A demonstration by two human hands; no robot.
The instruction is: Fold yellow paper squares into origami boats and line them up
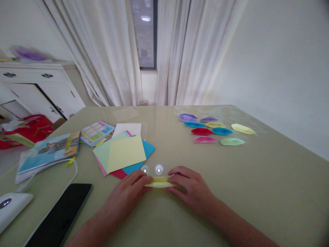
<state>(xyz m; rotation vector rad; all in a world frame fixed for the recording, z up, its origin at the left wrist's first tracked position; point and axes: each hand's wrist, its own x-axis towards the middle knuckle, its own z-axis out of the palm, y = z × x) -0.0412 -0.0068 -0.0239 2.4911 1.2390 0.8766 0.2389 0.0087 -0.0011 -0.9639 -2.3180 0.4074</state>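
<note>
A narrow folded piece of yellow paper (pixel 159 184) lies crosswise between my hands, near the front middle of the table. My left hand (pixel 132 188) grips its left end between thumb and fingers. The right end is pinched by my right hand (pixel 191 187). Two small round clear discs (pixel 159 169) sit just beyond the paper. Behind my left hand is a fanned stack of coloured sheets, with a pale yellow sheet (pixel 127 153) on top. Several folded paper boats, among them a red one (pixel 202 131) and a light green one (pixel 232 141), lie at the back right.
A black phone (pixel 61 212) and a white device (pixel 14 207) with a cable lie at the left front. Booklets (pixel 51 151) and a printed card (pixel 97 133) are at the left. Behind the table (pixel 257 178) hang curtains; a white cabinet (pixel 38 85) stands back left.
</note>
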